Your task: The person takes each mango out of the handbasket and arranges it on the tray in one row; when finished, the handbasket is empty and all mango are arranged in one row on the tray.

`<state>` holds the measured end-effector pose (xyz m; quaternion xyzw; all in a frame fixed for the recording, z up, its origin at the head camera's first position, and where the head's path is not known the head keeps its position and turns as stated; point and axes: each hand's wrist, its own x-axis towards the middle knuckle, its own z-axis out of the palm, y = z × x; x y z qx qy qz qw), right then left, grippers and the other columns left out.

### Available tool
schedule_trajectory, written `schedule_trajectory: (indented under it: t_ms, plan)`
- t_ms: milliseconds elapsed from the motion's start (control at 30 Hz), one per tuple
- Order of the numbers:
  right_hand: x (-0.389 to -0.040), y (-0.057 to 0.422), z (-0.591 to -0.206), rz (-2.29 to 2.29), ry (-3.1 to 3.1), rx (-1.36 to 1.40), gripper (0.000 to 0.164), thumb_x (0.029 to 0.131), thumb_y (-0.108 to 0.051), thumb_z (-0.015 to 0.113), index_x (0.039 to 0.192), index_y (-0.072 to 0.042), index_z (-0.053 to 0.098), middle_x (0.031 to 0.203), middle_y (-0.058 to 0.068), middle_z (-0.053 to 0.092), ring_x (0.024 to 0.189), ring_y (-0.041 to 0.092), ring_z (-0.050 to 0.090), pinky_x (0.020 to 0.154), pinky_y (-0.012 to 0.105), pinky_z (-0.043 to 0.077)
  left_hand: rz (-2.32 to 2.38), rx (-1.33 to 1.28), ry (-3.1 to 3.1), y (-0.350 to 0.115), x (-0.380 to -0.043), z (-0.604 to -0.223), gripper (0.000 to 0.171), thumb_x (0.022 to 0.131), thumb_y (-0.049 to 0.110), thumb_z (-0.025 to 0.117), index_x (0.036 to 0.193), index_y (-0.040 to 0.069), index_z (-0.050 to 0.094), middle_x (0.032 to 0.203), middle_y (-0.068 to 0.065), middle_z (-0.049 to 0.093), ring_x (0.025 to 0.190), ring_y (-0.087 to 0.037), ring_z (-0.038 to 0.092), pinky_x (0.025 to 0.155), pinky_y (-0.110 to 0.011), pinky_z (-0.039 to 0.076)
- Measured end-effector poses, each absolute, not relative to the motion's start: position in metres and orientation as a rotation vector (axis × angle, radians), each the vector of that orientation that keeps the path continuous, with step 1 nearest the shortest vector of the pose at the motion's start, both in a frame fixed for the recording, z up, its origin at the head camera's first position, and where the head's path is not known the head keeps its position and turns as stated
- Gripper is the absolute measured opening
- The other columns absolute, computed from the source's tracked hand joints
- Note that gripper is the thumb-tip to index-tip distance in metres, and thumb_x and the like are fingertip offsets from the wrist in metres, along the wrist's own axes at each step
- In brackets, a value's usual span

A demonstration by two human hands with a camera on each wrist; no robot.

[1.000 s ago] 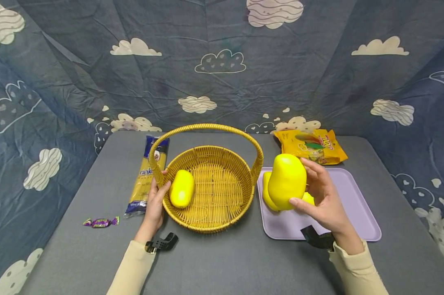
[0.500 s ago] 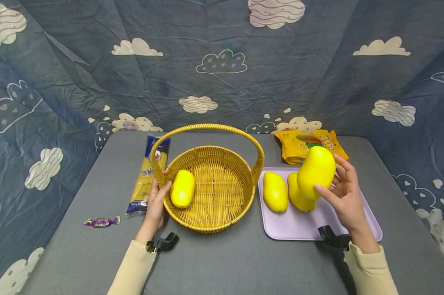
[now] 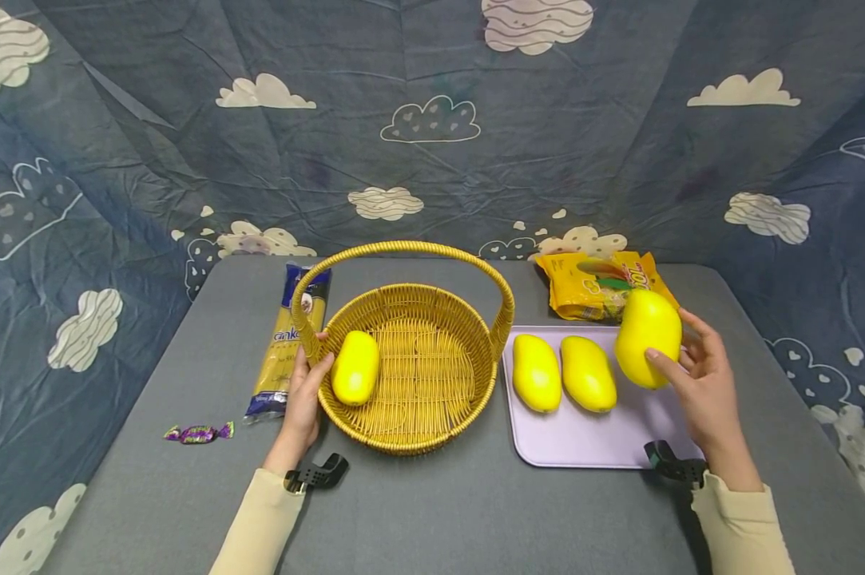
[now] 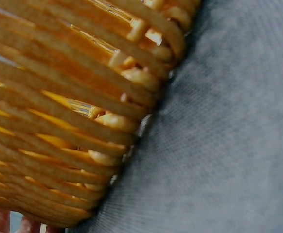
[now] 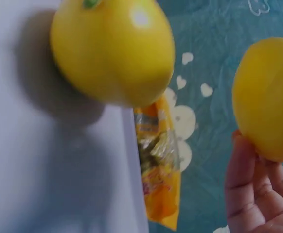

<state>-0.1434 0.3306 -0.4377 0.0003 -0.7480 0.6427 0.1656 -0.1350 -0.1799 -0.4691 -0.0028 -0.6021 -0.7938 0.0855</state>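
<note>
My right hand (image 3: 708, 391) holds a yellow mango (image 3: 648, 339) between thumb and fingers, raised above the right part of a lilac tray (image 3: 583, 447). Two more mangoes lie side by side on that tray, the left one (image 3: 536, 373) and the middle one (image 3: 589, 374). With its thumb at the rim, my left hand (image 3: 304, 403) grips the left side of a wicker basket (image 3: 421, 383) near the foot of its tall handle. Inside the basket, against the left wall, lies another mango (image 3: 355, 368). In the left wrist view the basket's woven side (image 4: 59, 97) hides most of that hand.
Left of the basket lies a blue-and-yellow pasta packet (image 3: 277, 351), partly behind the handle. A purple wrapped candy (image 3: 199, 434) is at the table's left. An orange snack bag (image 3: 583, 287) lies behind the tray. A cloud-patterned cloth (image 3: 432, 184) hangs around the table.
My right hand has carried the mango rightward, from over the tray's left side to its right side, uncovering the two mangoes beneath. The left hand and basket have stayed put.
</note>
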Motion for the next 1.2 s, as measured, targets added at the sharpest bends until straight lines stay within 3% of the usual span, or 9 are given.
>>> schedule_trajectory:
  t_ms: [267, 433, 533, 700, 900, 1200]
  plan:
    - [-0.159, 0.367, -0.478, 1.62, -2.443, -0.319, 0.074, 0.086, -0.035, 0.07, 0.147, -0.036, 0.028, 0.138, 0.013, 0.041, 0.108, 0.015, 0.05, 0.079, 0.016, 0.046, -2.366, -0.012, -1.794, -0.18, -0.135, -0.469, 0.037, 0.099, 0.01, 0.046, 0.135, 0.008, 0.038, 0.146, -0.004, 0.031, 0.133, -0.017, 0.028, 0.108, -0.031, 0.02]
    - [-0.16, 0.375, -0.486, 1.543, -2.58, -0.406, 0.082, 0.083, -0.053, 0.066, 0.148, -0.042, 0.019, 0.144, 0.018, 0.033, 0.119, 0.03, 0.038, 0.087, 0.033, 0.041, -2.36, -0.001, -1.805, -0.18, -0.135, -0.469, 0.038, 0.099, 0.01, 0.046, 0.136, 0.006, 0.037, 0.146, -0.003, 0.031, 0.133, -0.017, 0.027, 0.108, -0.032, 0.019]
    - [-0.16, 0.38, -0.489, 1.555, -2.621, -0.406, 0.083, 0.082, -0.056, 0.065, 0.149, -0.04, 0.017, 0.144, 0.02, 0.031, 0.12, 0.035, 0.036, 0.084, 0.034, 0.042, -2.359, 0.006, -1.808, -0.18, -0.135, -0.469, 0.038, 0.099, 0.01, 0.046, 0.136, 0.006, 0.037, 0.146, -0.003, 0.032, 0.133, -0.016, 0.027, 0.108, -0.032, 0.019]
    - [-0.161, 0.383, -0.493, 1.518, -2.696, -0.428, 0.085, 0.083, -0.057, 0.064, 0.151, -0.035, 0.017, 0.14, 0.02, 0.032, 0.115, 0.034, 0.038, 0.074, 0.025, 0.042, -2.364, 0.005, -1.801, -0.18, -0.134, -0.469, 0.038, 0.099, 0.009, 0.045, 0.137, 0.006, 0.037, 0.146, -0.004, 0.032, 0.133, -0.017, 0.028, 0.108, -0.031, 0.02]
    - [-0.163, 0.385, -0.497, 1.538, -2.746, -0.469, 0.089, 0.082, -0.061, 0.062, 0.152, -0.032, 0.015, 0.14, 0.023, 0.03, 0.115, 0.036, 0.037, 0.072, 0.029, 0.043, -2.364, 0.003, -1.805, -0.18, -0.135, -0.469, 0.039, 0.1, 0.01, 0.045, 0.138, 0.006, 0.036, 0.146, -0.003, 0.031, 0.133, -0.016, 0.027, 0.108, -0.031, 0.02]
    - [-0.161, 0.384, -0.492, 1.542, -2.826, -0.45, 0.098, 0.082, -0.061, 0.062, 0.152, -0.016, 0.011, 0.137, 0.03, 0.028, 0.108, 0.04, 0.037, 0.063, 0.03, 0.046, -2.366, 0.003, -1.801, -0.18, -0.135, -0.469, 0.038, 0.099, 0.01, 0.046, 0.136, 0.007, 0.038, 0.146, -0.004, 0.032, 0.133, -0.016, 0.028, 0.108, -0.031, 0.019]
